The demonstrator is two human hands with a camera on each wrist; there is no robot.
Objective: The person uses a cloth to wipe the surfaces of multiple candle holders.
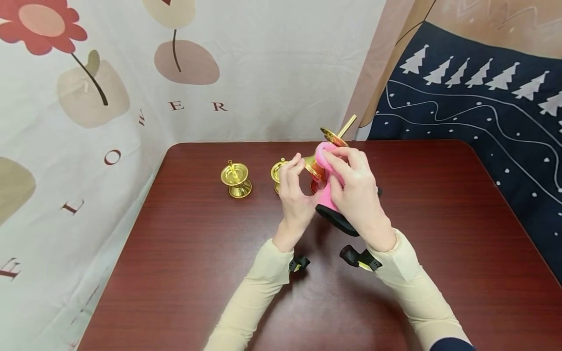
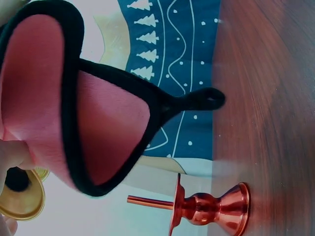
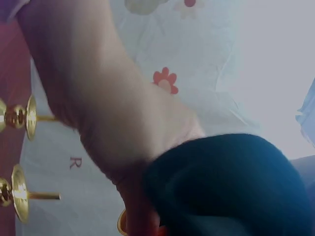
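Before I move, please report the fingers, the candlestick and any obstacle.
Left fingers hold candlestick, tilted, off table. Right fingers pinch pink cloth against it. Standing candlesticks nearby.

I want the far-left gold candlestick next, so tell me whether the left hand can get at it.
Probably yes: the far-left candlestick stands apart, with bare tabletop on its near side. The left hand, though, must leave the tilted candlestick and skirt the middle one.

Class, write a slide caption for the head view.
Right hand holds a pink cloth against a tilted gold candle holder, left hand at its base, above a reddish-brown table.
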